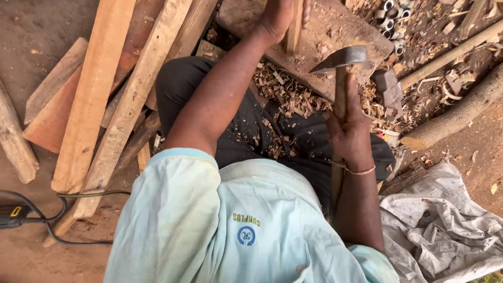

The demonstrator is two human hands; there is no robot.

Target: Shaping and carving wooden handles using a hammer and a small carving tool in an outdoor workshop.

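My right hand (348, 128) grips the wooden handle of a hatchet, whose metal head (343, 57) is raised above a flat wooden chopping block (335, 26). My left hand (277, 18) holds a narrow wooden stick (294, 31) upright on that block, at the top of the view. Wood shavings (285, 91) lie over my dark trousers and on the ground by the block.
Long wooden planks (99, 89) lie stacked on the left. A black cable and tool (15, 212) sit at the lower left. A log (456, 115) and a pole (450, 55) lie at the right, with crumpled paper (440, 225) below. Small white tube pieces (393, 18) lie at the top.
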